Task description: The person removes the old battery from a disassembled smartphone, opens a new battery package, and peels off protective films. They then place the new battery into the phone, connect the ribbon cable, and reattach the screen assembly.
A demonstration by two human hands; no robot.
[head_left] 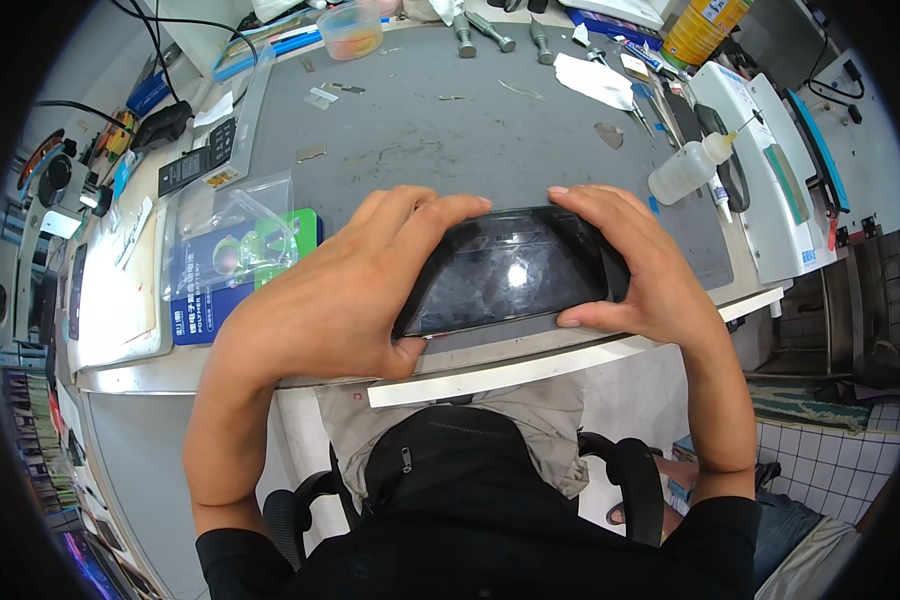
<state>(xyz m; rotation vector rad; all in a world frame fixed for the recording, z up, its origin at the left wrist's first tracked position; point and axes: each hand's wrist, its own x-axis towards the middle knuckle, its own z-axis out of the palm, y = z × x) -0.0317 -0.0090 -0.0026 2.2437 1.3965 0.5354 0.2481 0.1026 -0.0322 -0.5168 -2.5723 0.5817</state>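
A black smartphone lies sideways between my two hands at the near edge of the grey work mat. Its dark glossy screen faces up, with smudges and a bright light reflection. My left hand grips the left end, fingers along the far edge and thumb at the near corner. Around the right end, my right hand has its fingers on the far edge and its thumb on the near edge. The phone's underside is hidden.
Left of my left hand lies a blue-and-green battery package under a clear plastic bag. A dropper bottle stands on the right, near a white device. Screwdrivers and a clear tub are at the back.
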